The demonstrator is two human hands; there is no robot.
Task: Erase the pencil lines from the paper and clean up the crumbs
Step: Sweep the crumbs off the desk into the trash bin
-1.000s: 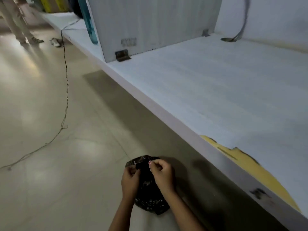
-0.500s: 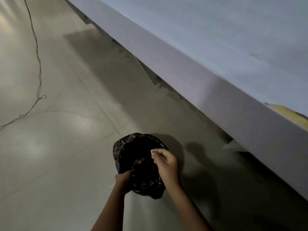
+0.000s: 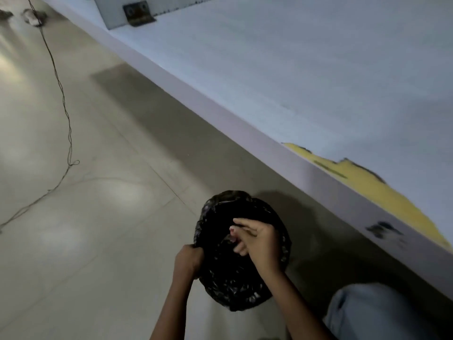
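Head: left hand (image 3: 187, 260) pinches black bag (image 3: 228, 285) rim; right hand (image 3: 257, 239) fingers bunched inside, contents unclear. Loose rim could spill crumbs.

Tiled floor (image 3: 103, 217): thin wire (image 3: 64, 106) laid across; white bench (image 3: 306, 77), metal bracket (image 3: 138, 13) fixed at rear.
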